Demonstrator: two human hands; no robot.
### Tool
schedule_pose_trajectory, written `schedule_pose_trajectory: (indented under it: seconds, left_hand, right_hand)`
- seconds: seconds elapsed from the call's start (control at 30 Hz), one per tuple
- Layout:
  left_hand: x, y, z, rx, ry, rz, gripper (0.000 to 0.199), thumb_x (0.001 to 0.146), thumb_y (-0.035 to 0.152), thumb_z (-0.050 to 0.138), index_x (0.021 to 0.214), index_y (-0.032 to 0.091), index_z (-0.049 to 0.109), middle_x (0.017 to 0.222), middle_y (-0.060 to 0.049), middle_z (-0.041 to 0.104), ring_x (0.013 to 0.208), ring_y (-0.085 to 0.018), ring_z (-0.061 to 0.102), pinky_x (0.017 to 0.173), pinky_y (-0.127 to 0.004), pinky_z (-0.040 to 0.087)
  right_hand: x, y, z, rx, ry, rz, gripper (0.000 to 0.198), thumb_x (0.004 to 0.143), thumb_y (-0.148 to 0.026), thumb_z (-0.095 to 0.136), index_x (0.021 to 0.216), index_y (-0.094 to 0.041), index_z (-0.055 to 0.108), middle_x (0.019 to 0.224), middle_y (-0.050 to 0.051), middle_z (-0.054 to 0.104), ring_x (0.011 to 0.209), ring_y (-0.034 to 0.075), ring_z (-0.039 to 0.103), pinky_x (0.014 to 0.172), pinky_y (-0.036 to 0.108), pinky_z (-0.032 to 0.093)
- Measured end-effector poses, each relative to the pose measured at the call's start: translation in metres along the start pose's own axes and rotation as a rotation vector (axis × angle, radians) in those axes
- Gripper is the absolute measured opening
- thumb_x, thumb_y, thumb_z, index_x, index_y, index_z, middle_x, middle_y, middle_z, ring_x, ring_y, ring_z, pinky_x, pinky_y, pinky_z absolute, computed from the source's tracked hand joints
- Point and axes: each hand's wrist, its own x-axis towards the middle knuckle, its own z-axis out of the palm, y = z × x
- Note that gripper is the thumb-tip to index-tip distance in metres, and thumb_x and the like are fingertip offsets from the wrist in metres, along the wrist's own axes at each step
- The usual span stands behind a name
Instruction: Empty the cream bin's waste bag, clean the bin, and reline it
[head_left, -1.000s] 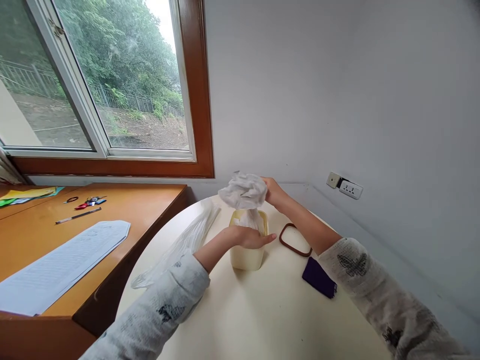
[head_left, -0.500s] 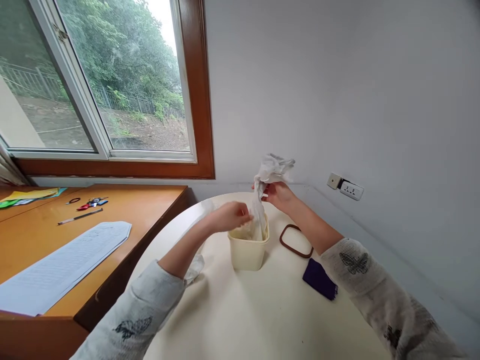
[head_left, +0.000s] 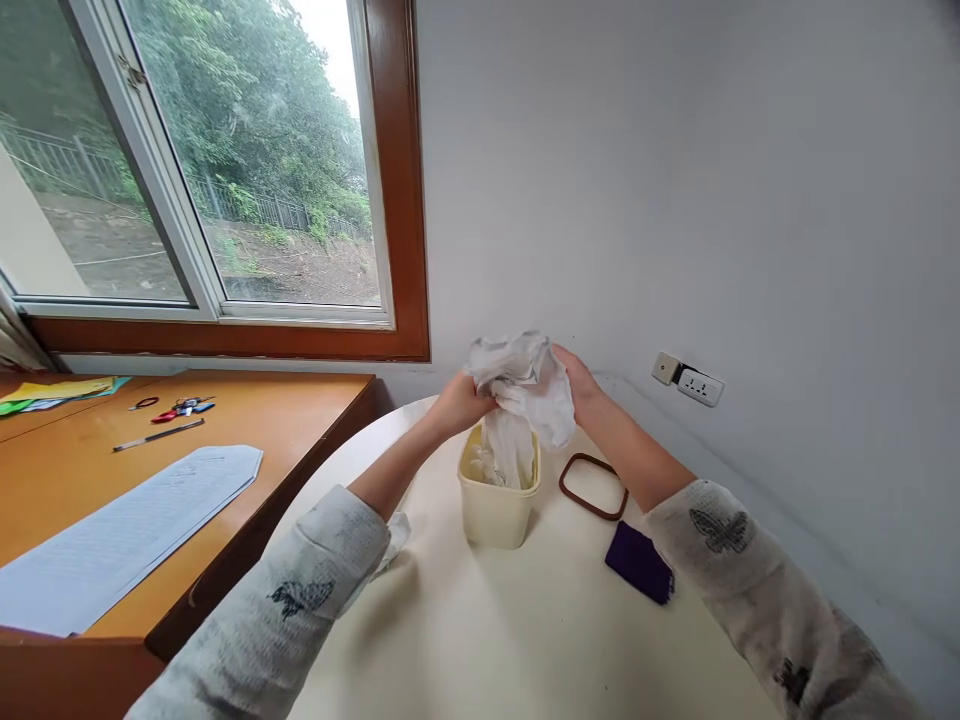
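A white plastic bag [head_left: 525, 385] is bunched up above a cream bin [head_left: 495, 515], its lower part hanging down inside. On the bag's left side, my left hand [head_left: 465, 402] closes around the gathered plastic. My right hand [head_left: 576, 380] grips the bag's upper right side, its fingers partly hidden behind the plastic. Right of the bin lies a brown rounded rectangular ring [head_left: 564, 478]. Nearer to me, beside my right forearm, is a folded dark purple cloth [head_left: 640, 562].
The bin stands on a round cream table [head_left: 525, 640]. Another piece of white plastic [head_left: 397, 535] lies partly behind my left forearm. A wooden desk [head_left: 300, 410] at left holds papers [head_left: 142, 530], a pen [head_left: 157, 435] and keys [head_left: 184, 408]. A wall rises behind the table.
My left hand has moved up from the bin's rim to the bag and closed on it. My right hand has shifted slightly right, and the bag's top is lower and spread wider.
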Motion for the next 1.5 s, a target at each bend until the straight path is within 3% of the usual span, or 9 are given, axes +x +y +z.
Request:
schedule_pose_trajectory:
  seconds: [0.17,0.3,0.4,0.5,0.67,0.87,1.13,1.33,1.5]
  left_hand:
    - [0.008,0.006,-0.009,0.003,0.074,-0.015,0.018,0.063,0.029,0.057,0.057,0.012,0.054,0.051,0.005,0.046,0.053,-0.010,0.043,0.049,-0.021,0.032]
    - [0.010,0.016,-0.014,-0.039,0.049,-0.016,0.016,0.065,0.027,0.059,0.060,0.013,0.052,0.050,0.005,0.045,0.045,-0.008,0.042,0.045,-0.020,0.033]
    - [0.007,0.025,-0.019,-0.148,-0.003,-0.062,0.016,0.068,0.026,0.061,0.073,0.013,0.052,0.054,0.003,0.051,0.049,-0.011,0.052,0.050,-0.024,0.044]
    - [0.001,0.034,-0.026,-0.412,-0.045,-0.141,0.032,0.070,0.029,0.064,0.095,0.015,0.048,0.068,-0.001,0.059,0.061,-0.013,0.059,0.064,-0.033,0.051]
    - [-0.005,0.051,-0.028,-0.612,-0.153,-0.175,0.054,0.071,0.048,0.064,0.113,0.024,0.041,0.096,-0.005,0.060,0.076,-0.016,0.062,0.071,-0.037,0.051]
    - [-0.001,0.051,-0.023,-0.561,0.024,-0.136,0.031,0.061,0.029,0.072,0.084,0.012,0.061,0.078,-0.005,0.062,0.069,-0.014,0.059,0.066,-0.028,0.049]
    - [0.006,0.021,-0.052,-0.564,0.157,-0.143,0.006,0.057,0.009,0.058,0.061,0.012,0.054,0.051,0.002,0.054,0.046,-0.008,0.052,0.055,-0.025,0.048]
    - [0.001,0.022,-0.082,-0.621,0.117,-0.190,0.011,0.055,0.007,0.052,0.054,0.015,0.045,0.040,0.006,0.040,0.035,-0.006,0.041,0.041,-0.019,0.038]
    - [-0.011,0.019,-0.118,-0.652,0.102,-0.241,0.018,0.048,0.003,0.042,0.047,0.018,0.032,0.036,0.008,0.026,0.029,-0.005,0.033,0.039,-0.019,0.034]
  right_hand:
    - [-0.012,-0.017,-0.011,0.184,-0.161,-0.039,0.056,0.076,-0.067,0.038,0.109,-0.024,0.054,0.088,0.005,0.064,0.087,0.021,0.059,0.072,0.031,0.045]
    - [-0.015,-0.019,-0.011,0.163,-0.238,-0.010,0.045,0.065,-0.042,0.070,0.105,-0.024,0.056,0.096,0.004,0.064,0.087,0.018,0.059,0.074,0.028,0.045]
    - [-0.009,-0.012,-0.012,0.142,-0.128,0.064,0.033,0.062,-0.034,0.073,0.088,-0.018,0.063,0.085,0.003,0.066,0.077,0.015,0.059,0.069,0.026,0.044]
    - [-0.004,-0.006,-0.011,0.152,-0.029,0.061,0.030,0.060,-0.033,0.074,0.084,-0.016,0.065,0.083,0.003,0.067,0.072,0.013,0.059,0.065,0.024,0.043]
    - [-0.008,-0.012,0.005,0.114,-0.117,0.022,0.031,0.063,-0.034,0.072,0.088,-0.017,0.065,0.082,0.003,0.067,0.073,0.014,0.059,0.066,0.025,0.044]
    - [-0.017,-0.021,0.017,0.062,-0.259,-0.021,0.029,0.066,-0.034,0.071,0.090,-0.018,0.066,0.082,0.002,0.066,0.078,0.015,0.059,0.070,0.025,0.044]
    - [-0.005,-0.023,-0.022,0.320,0.046,0.009,0.014,0.065,-0.022,0.066,0.077,-0.017,0.064,0.072,0.001,0.065,0.067,0.013,0.060,0.063,0.024,0.046]
    - [0.002,-0.024,-0.044,0.316,0.289,0.105,0.004,0.070,-0.018,0.055,0.070,-0.017,0.058,0.063,0.000,0.062,0.058,0.013,0.058,0.058,0.024,0.048]
    - [0.000,-0.025,-0.065,0.269,0.334,0.111,0.007,0.067,-0.023,0.060,0.067,-0.017,0.055,0.058,-0.001,0.057,0.054,0.012,0.054,0.054,0.024,0.045]
